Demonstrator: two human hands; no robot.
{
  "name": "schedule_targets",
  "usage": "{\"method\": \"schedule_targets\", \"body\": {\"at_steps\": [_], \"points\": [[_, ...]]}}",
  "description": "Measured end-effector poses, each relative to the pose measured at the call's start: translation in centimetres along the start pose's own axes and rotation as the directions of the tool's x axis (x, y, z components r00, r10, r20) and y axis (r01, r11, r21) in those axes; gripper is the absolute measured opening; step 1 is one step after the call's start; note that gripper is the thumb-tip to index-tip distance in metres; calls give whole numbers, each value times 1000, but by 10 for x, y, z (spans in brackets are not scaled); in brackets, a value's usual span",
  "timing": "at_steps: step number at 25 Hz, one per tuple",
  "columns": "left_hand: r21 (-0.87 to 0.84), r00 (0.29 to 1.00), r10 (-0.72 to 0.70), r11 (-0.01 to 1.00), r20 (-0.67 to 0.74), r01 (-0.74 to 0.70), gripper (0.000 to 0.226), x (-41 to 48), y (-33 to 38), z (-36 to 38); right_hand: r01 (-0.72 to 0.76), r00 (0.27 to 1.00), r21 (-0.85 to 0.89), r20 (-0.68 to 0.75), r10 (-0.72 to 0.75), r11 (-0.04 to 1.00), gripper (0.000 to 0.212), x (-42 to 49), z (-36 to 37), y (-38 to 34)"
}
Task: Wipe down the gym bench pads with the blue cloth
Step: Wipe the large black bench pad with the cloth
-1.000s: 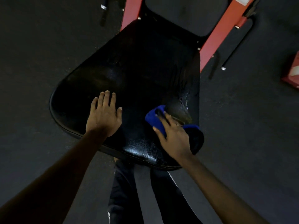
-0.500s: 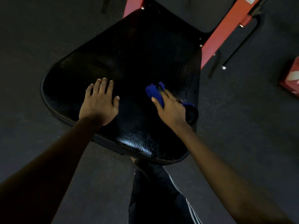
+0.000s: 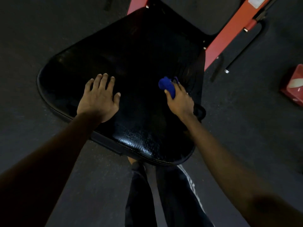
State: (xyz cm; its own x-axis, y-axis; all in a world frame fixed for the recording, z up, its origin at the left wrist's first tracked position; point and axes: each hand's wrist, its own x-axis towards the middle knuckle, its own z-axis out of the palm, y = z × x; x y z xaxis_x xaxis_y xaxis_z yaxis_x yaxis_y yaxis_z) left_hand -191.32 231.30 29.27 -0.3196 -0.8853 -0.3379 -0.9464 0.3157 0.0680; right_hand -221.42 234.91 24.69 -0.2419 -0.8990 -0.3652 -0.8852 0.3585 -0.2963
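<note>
A wide black seat pad (image 3: 139, 63) of a gym bench fills the middle of the head view, glossy and wet-looking near its front edge. My left hand (image 3: 99, 99) rests flat on the pad's left part, fingers straight. My right hand (image 3: 179, 99) holds the bunched blue cloth (image 3: 167, 86) against the pad near its right edge, thumb and fingers curled round it. Part of the cloth hangs dark over the pad's right side, under my wrist.
The bench's red frame (image 3: 229, 30) runs up to the right behind the pad, with a second black pad (image 3: 196, 12) at the top. A black bar (image 3: 244, 49) lies on the dark floor at right. A red object (image 3: 293, 86) sits at the right edge. My legs stand below the pad.
My right hand has slid the blue cloth up the pad, away from the front edge. My left hand stays flat on the pad. The camera has shifted a little.
</note>
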Motion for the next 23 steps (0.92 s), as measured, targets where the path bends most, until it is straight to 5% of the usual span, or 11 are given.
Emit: {"method": "schedule_targets", "body": {"at_steps": [8,17,23], "points": [[-17,999,-31,999,-10,31,65,-1,2,-2,241,967,-46,92,-236,969,59,-132,-19,14],[-119,992,-127,985,10,127,63,-34,42,-11,48,998,26,43,-49,998,62,26,-1,31],[-47,982,-191,980,9,191,68,-53,64,-6,342,924,35,169,-343,939,61,-115,-25,37]]}}
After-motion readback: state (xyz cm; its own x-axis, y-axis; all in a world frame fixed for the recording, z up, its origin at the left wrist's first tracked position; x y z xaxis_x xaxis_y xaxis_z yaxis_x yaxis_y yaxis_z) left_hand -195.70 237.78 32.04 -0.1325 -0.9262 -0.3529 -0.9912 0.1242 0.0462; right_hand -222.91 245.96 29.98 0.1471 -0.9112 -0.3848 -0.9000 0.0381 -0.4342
